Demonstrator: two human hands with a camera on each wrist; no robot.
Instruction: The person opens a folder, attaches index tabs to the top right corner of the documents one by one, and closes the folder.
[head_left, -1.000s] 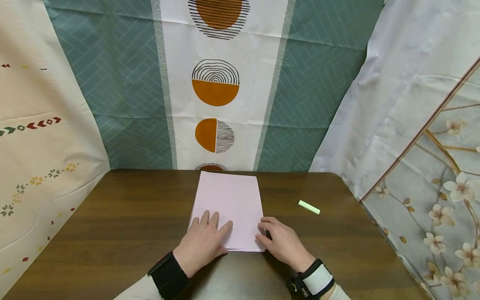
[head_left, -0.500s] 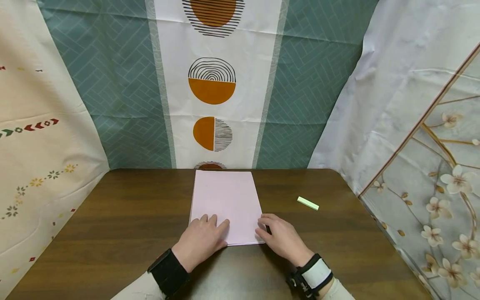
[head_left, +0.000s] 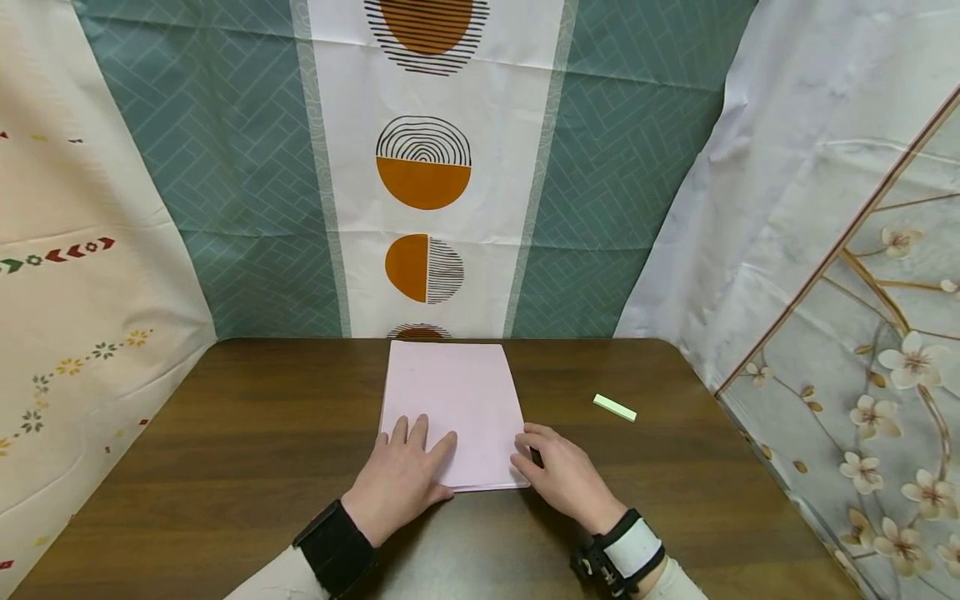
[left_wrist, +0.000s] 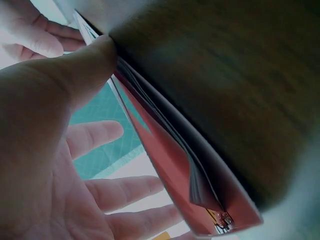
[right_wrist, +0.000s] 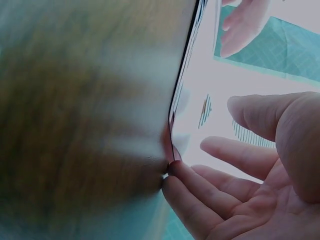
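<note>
A pink folder (head_left: 457, 383) lies on the table before me, its long sides running away from me. My left hand (head_left: 397, 477) rests on its near left part, fingers spread over the cover and thumb at the near edge. The left wrist view shows the folder's edge gaping, with a reddish inside (left_wrist: 167, 167), several sheets (left_wrist: 170, 125) and a small metal clip (left_wrist: 222, 221). Beside the right edge is my right hand (head_left: 566, 477). Fingertips (right_wrist: 175, 167) of it touch the folder's edge in the right wrist view, with the thumb apart.
A pale green strip (head_left: 615, 407) lies on the brown table (head_left: 285, 417), right of the folder. Patterned cloth (head_left: 247, 167) hangs behind the table's far edge, and more cloth (head_left: 840, 350) hangs along the right side.
The folder's near edge has shifted slightly away from me and its far end leftward. My left fingers drew in half a second ago and are now stretched out again. My right hand stays at the edge.
</note>
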